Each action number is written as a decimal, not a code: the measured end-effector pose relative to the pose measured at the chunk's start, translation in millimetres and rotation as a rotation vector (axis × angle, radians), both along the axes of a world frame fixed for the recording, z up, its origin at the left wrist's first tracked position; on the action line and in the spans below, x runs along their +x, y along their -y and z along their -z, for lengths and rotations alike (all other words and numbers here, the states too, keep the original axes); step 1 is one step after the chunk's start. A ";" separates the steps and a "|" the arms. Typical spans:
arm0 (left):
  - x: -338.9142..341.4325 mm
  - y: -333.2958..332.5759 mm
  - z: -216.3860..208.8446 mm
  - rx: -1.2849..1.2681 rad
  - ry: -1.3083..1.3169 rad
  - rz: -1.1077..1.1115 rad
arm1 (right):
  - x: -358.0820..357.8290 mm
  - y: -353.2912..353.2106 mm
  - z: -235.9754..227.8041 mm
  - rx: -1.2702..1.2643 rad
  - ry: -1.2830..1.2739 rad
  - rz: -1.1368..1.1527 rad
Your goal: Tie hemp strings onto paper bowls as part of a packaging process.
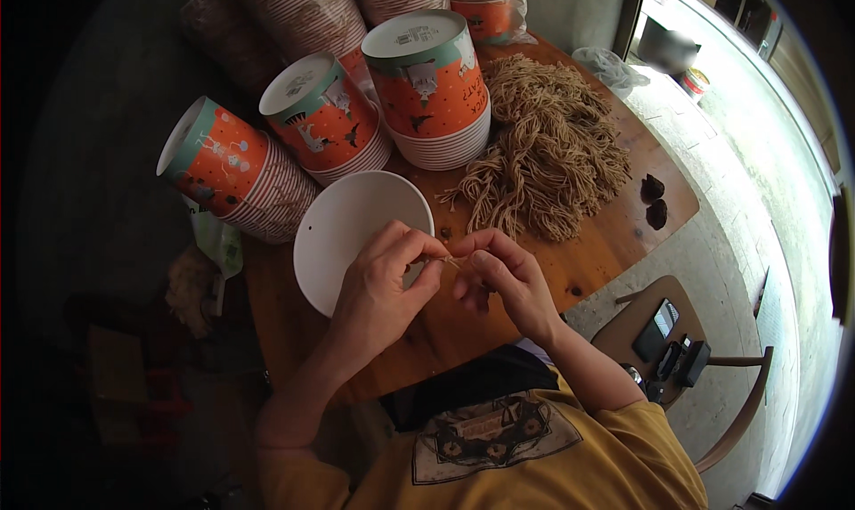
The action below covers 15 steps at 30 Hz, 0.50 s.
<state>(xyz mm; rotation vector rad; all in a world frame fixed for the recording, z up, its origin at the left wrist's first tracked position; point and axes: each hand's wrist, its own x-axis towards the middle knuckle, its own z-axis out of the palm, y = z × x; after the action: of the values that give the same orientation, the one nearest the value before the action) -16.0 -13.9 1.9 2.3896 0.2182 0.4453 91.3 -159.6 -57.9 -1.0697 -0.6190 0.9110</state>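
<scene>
My left hand [385, 274] and my right hand [506, 277] meet over the near part of the table, fingertips pinched together. Between them is a short bit of tan cord [453, 261], mostly covered by the fingers; whether it is knotted I cannot tell. Just behind and left of my fingers a white paper bucket [343, 229] lies tilted, its open mouth toward me and a small dark hole in its wall. My left hand hides part of its rim. A heap of tan cords [557, 149] lies beyond my right hand.
Orange-and-green printed buckets stand upside down in stacks, at left [233, 158], middle [325, 118] and right [427, 91]. Plastic-wrapped stacks [303, 16] are behind them. Two dark lumps [655, 202] lie near the right edge of the wooden table [614, 247]. A chair [641, 318] holds a phone [657, 330].
</scene>
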 end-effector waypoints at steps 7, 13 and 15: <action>0.4 -0.3 0.7 -0.027 0.014 0.011 | -0.5 -1.2 -5.5 -0.039 -0.027 -0.040; -0.2 -1.0 0.6 -0.032 0.017 0.011 | 0.7 -2.2 -2.9 -0.048 -0.032 -0.015; -0.5 -1.0 -0.6 -0.036 -0.011 0.019 | 0.2 -0.7 -2.2 -0.029 -0.024 0.011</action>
<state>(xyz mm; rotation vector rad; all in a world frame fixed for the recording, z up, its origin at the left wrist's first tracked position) -16.5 -12.9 2.5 2.3571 0.2070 0.4166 91.5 -158.9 -55.7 -1.0859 -0.5816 0.9246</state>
